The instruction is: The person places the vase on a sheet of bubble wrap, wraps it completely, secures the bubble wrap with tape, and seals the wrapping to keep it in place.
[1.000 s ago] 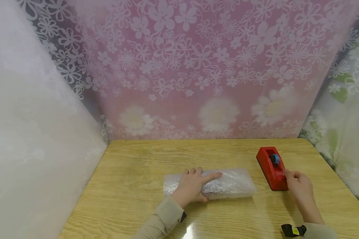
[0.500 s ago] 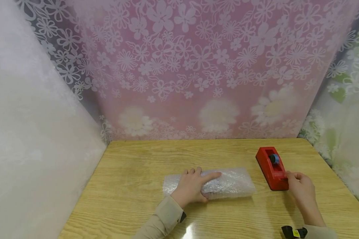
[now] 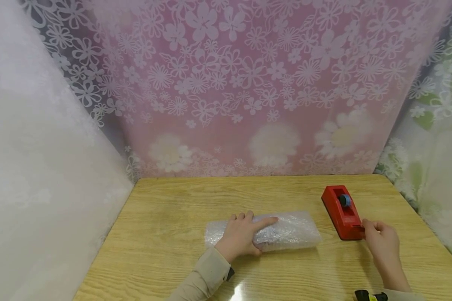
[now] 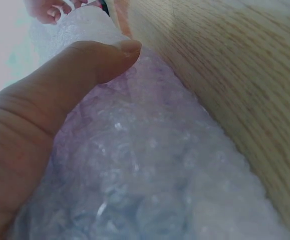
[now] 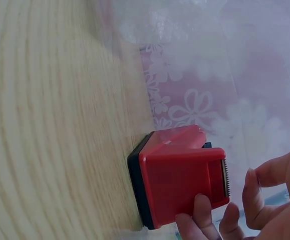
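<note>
My left hand holds down a bubble-wrapped bundle, its fingers over the far side and the thumb at the near side. Bluish and purple tones show through the bubble wrap in the left wrist view; what is inside cannot be made out. At the right stands a red tape dispenser with a small blue tape roll. My right hand is at its cutter end, thumb and index finger pinched together just off the toothed blade. The clear tape between them is barely visible. Other fingertips touch the dispenser's front.
Both things lie on a wood-grain table. A pink floral curtain hangs behind its back edge, with pale sheets at the sides. The dispenser stands a short way from the bundle's right end.
My right hand has drawn slightly right and toward me, away from the dispenser's cutter. The left hand and the bundle keep their place, and the dispenser has hardly shifted.
</note>
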The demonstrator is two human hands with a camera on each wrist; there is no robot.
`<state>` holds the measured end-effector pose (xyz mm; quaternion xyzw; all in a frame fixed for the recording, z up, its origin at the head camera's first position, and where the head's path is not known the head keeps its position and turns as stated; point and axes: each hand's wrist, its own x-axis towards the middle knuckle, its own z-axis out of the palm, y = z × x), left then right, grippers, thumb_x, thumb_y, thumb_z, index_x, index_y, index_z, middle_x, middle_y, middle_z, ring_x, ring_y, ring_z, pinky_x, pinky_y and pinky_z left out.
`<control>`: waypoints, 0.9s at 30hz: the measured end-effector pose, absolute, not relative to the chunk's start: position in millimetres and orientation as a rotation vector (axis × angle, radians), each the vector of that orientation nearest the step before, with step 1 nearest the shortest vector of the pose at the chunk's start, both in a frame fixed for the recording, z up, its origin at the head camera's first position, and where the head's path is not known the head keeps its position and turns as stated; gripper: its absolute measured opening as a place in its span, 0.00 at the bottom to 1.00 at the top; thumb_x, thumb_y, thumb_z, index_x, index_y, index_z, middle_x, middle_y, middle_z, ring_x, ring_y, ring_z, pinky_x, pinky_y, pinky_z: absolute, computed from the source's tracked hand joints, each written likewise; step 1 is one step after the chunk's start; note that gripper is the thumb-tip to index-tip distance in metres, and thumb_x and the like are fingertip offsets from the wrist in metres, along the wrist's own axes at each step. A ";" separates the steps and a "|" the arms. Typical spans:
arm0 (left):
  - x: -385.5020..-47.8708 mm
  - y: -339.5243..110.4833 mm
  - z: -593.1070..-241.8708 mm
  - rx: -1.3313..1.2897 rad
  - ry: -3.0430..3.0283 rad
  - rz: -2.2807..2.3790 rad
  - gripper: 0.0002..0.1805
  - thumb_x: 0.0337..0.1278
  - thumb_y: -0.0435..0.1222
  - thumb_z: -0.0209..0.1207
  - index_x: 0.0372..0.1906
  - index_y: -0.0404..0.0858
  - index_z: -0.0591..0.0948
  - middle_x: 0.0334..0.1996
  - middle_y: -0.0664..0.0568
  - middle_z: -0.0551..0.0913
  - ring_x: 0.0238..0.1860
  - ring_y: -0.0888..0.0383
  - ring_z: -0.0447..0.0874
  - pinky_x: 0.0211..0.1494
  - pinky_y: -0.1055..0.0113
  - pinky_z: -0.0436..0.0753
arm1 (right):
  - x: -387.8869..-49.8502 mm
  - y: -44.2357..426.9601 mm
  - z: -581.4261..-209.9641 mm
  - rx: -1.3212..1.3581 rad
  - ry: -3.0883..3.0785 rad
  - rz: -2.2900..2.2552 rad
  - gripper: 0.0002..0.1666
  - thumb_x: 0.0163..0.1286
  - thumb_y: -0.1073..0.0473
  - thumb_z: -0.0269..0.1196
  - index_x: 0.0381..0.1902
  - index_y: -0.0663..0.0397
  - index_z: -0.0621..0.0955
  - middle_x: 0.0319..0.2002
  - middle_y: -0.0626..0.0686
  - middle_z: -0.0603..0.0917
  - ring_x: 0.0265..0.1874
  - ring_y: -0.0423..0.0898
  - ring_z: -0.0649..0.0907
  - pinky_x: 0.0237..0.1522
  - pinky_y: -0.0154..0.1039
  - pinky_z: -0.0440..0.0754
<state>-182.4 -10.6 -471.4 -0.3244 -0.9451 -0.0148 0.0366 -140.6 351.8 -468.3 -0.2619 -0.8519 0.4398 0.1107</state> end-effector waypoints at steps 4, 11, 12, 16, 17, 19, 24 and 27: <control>-178.3 -14.0 -471.6 -1.010 -2.894 -0.039 0.62 0.33 0.65 0.74 0.73 0.80 0.46 0.57 0.48 0.76 0.47 0.49 0.76 0.48 0.55 0.77 | -131.2 346.9 -469.8 -0.823 -2.485 1.290 0.32 0.75 0.41 0.50 0.31 0.66 0.81 0.24 0.48 0.81 0.24 0.45 0.70 0.24 0.39 0.67; -171.1 -20.3 -472.5 -1.046 -2.882 -0.052 0.62 0.32 0.64 0.74 0.74 0.80 0.46 0.56 0.49 0.75 0.51 0.50 0.76 0.50 0.56 0.75 | -117.2 339.2 -470.0 -0.893 -2.428 1.367 0.33 0.73 0.40 0.53 0.30 0.67 0.82 0.22 0.44 0.82 0.23 0.36 0.75 0.25 0.35 0.71; -170.1 -21.3 -472.5 -1.050 -2.881 -0.056 0.62 0.32 0.64 0.74 0.74 0.80 0.46 0.57 0.49 0.75 0.51 0.50 0.76 0.51 0.56 0.75 | -115.2 338.1 -469.8 -0.903 -2.408 1.397 0.32 0.73 0.41 0.54 0.29 0.66 0.82 0.22 0.43 0.83 0.23 0.34 0.76 0.25 0.33 0.72; -170.2 -21.5 -472.5 -1.052 -2.884 -0.070 0.62 0.32 0.64 0.74 0.74 0.79 0.46 0.59 0.47 0.75 0.53 0.48 0.76 0.53 0.54 0.75 | -115.7 338.3 -469.4 -0.912 -2.330 1.552 0.28 0.74 0.45 0.55 0.22 0.61 0.81 0.22 0.40 0.82 0.22 0.30 0.79 0.27 0.27 0.76; -170.3 -21.5 -472.5 -1.052 -2.885 -0.075 0.63 0.32 0.63 0.75 0.74 0.79 0.46 0.59 0.47 0.75 0.54 0.48 0.76 0.54 0.54 0.75 | -115.9 338.5 -469.4 -0.914 -2.297 1.605 0.27 0.74 0.46 0.55 0.21 0.59 0.81 0.21 0.40 0.81 0.23 0.30 0.79 0.27 0.27 0.78; -170.4 -21.5 -472.1 -1.052 -2.888 -0.077 0.63 0.32 0.63 0.75 0.74 0.79 0.46 0.59 0.47 0.75 0.54 0.48 0.76 0.55 0.53 0.76 | -116.1 339.2 -469.5 -0.920 -2.219 1.724 0.25 0.74 0.48 0.56 0.20 0.57 0.80 0.22 0.40 0.80 0.23 0.30 0.81 0.29 0.27 0.80; -170.1 -21.7 -471.8 -1.052 -2.891 -0.071 0.63 0.32 0.64 0.74 0.74 0.79 0.46 0.59 0.47 0.75 0.54 0.48 0.76 0.54 0.53 0.75 | -115.1 341.4 -471.1 -0.946 -1.897 2.058 0.22 0.73 0.54 0.59 0.18 0.55 0.81 0.20 0.43 0.79 0.23 0.35 0.82 0.31 0.29 0.82; -170.0 -22.1 -471.9 -1.056 -2.889 -0.080 0.63 0.32 0.63 0.74 0.74 0.79 0.46 0.58 0.48 0.75 0.53 0.50 0.76 0.54 0.54 0.75 | -112.3 343.5 -473.5 -0.888 -1.770 2.177 0.21 0.73 0.57 0.60 0.18 0.55 0.83 0.21 0.44 0.80 0.24 0.36 0.82 0.32 0.30 0.83</control>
